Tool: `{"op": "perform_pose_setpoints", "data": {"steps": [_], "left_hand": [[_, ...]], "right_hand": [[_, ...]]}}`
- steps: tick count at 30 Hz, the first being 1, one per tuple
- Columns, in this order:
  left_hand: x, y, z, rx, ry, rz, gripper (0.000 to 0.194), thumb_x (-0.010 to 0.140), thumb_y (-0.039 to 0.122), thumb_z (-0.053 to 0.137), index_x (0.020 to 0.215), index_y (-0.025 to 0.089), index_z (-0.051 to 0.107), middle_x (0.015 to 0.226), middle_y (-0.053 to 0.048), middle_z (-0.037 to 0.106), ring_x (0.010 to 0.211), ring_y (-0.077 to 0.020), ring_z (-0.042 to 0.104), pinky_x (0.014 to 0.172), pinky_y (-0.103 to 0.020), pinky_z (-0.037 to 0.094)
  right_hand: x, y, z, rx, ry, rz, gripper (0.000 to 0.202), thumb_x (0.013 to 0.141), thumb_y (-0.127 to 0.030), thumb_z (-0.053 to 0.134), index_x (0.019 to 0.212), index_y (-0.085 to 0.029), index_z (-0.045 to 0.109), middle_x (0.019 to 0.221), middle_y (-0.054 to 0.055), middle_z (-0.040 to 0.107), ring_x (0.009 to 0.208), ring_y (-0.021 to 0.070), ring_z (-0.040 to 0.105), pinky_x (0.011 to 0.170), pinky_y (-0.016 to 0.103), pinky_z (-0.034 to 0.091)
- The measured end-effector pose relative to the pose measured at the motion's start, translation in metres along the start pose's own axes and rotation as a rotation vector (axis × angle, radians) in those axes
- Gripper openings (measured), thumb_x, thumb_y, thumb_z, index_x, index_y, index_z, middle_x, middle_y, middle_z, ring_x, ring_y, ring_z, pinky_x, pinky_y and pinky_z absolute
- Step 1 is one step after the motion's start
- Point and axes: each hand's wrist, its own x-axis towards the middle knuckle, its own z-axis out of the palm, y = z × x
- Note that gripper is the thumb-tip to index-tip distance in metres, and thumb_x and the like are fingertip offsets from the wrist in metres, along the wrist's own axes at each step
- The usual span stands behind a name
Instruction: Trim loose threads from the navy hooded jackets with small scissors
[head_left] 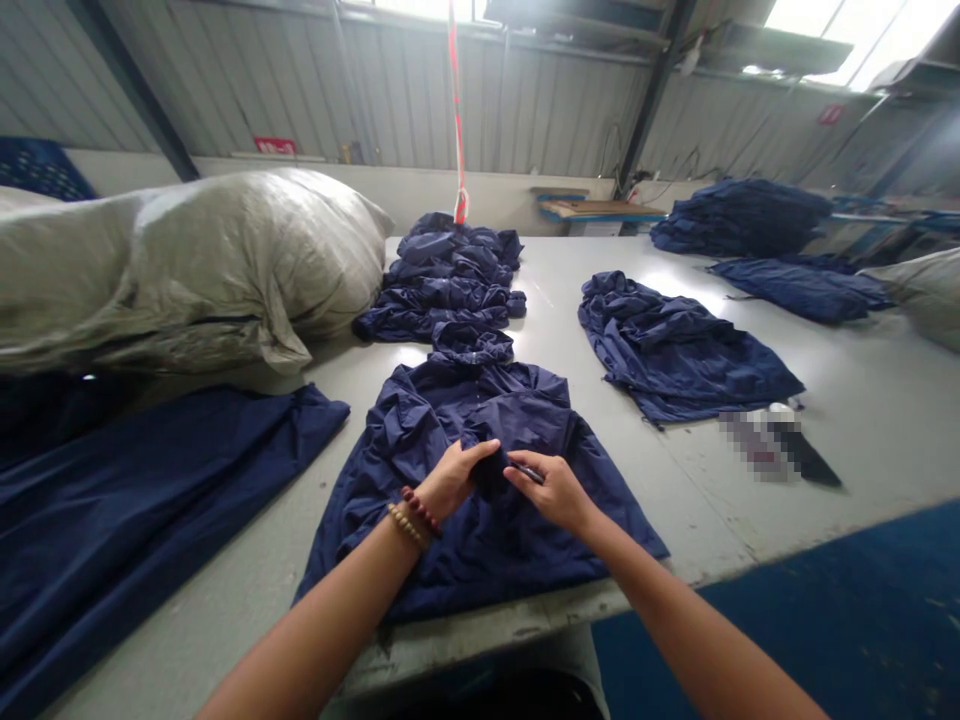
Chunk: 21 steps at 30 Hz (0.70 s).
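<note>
A navy hooded jacket (525,540) lies spread on the table in front of me, its hood pointing away. My left hand (451,478) is closed on a gathered piece of the jacket, perhaps a sleeve end, and lifts it over the front. Close by on the right, my right hand (555,490) pinches a small slim dark tool (529,473). The tool's tip is at the gathered cloth; its exact kind is hard to make out, and I cannot tell whether it touches.
Folded navy jackets (450,270) lie in a row beyond. Another jacket (682,345) rests to the right, near a partly blurred dark item (806,455). Large stuffed sacks (202,260) and navy cloth (165,510) occupy the left. A red cord (456,100) hangs at the back.
</note>
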Motion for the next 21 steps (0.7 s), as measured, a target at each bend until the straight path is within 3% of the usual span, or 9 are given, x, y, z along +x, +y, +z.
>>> {"op": "perform_pose_setpoints", "data": {"steps": [2,4,6,10,13,17,21], "left_hand": [[0.001,0.002,-0.006,-0.006,0.077,-0.008,0.03,0.073,0.023,0.088,0.097,0.016,0.07,0.091,-0.005,0.08,0.074,-0.0166,0.074,0.072,-0.026,0.061],[-0.001,0.013,-0.018,-0.011,0.108,-0.036,0.022,0.071,0.017,0.08,0.09,0.016,0.069,0.079,-0.004,0.077,0.063,-0.0162,0.071,0.065,-0.027,0.059],[-0.006,0.034,-0.034,-0.021,0.1,-0.068,0.018,0.068,0.017,0.071,0.086,0.015,0.069,0.073,-0.005,0.075,0.059,-0.0187,0.069,0.062,-0.03,0.059],[-0.011,0.09,-0.07,0.002,0.05,-0.013,0.037,0.067,0.021,0.065,0.102,0.012,0.075,0.085,-0.01,0.079,0.073,-0.0269,0.074,0.067,-0.039,0.062],[-0.006,0.121,-0.102,0.187,0.252,0.045,0.039,0.067,0.021,0.066,0.103,0.011,0.075,0.083,-0.01,0.077,0.07,-0.0258,0.072,0.06,-0.036,0.06],[0.004,0.129,-0.141,0.323,0.504,0.131,0.047,0.063,0.009,0.065,0.11,0.014,0.07,0.079,-0.003,0.074,0.059,-0.0144,0.065,0.05,-0.021,0.048],[0.019,0.116,-0.152,0.39,0.551,0.22,0.046,0.074,0.011,0.065,0.12,0.015,0.065,0.085,-0.004,0.074,0.06,-0.0135,0.066,0.052,-0.021,0.049]], "right_hand": [[-0.009,0.01,-0.002,0.019,0.089,0.065,0.051,0.099,-0.057,0.065,0.136,-0.021,0.071,0.069,-0.003,0.065,0.057,0.0157,0.053,0.059,0.028,0.043],[-0.009,0.03,-0.017,-0.077,0.23,0.154,0.058,0.099,-0.058,0.063,0.143,-0.019,0.065,0.063,-0.005,0.06,0.054,0.0159,0.052,0.057,0.028,0.043],[0.0,0.056,-0.04,-0.244,0.341,0.264,0.062,0.098,-0.058,0.062,0.143,-0.015,0.064,0.071,-0.001,0.068,0.061,0.0183,0.061,0.064,0.029,0.05],[0.036,0.108,-0.085,-0.454,0.339,0.387,0.057,0.094,-0.051,0.065,0.136,-0.012,0.068,0.112,0.016,0.079,0.094,0.026,0.075,0.085,0.036,0.057],[0.06,0.131,-0.1,-0.509,0.239,0.396,0.049,0.086,-0.053,0.075,0.118,-0.016,0.078,0.11,0.015,0.081,0.098,0.0283,0.076,0.082,0.034,0.056],[0.075,0.144,-0.107,-0.56,0.104,0.382,0.036,0.083,-0.055,0.079,0.097,-0.023,0.084,0.09,0.007,0.083,0.087,0.0252,0.077,0.071,0.027,0.05],[0.075,0.149,-0.124,-0.641,0.132,0.393,0.04,0.087,-0.061,0.073,0.101,-0.025,0.085,0.094,0.008,0.083,0.09,0.0256,0.076,0.071,0.027,0.046]]}}
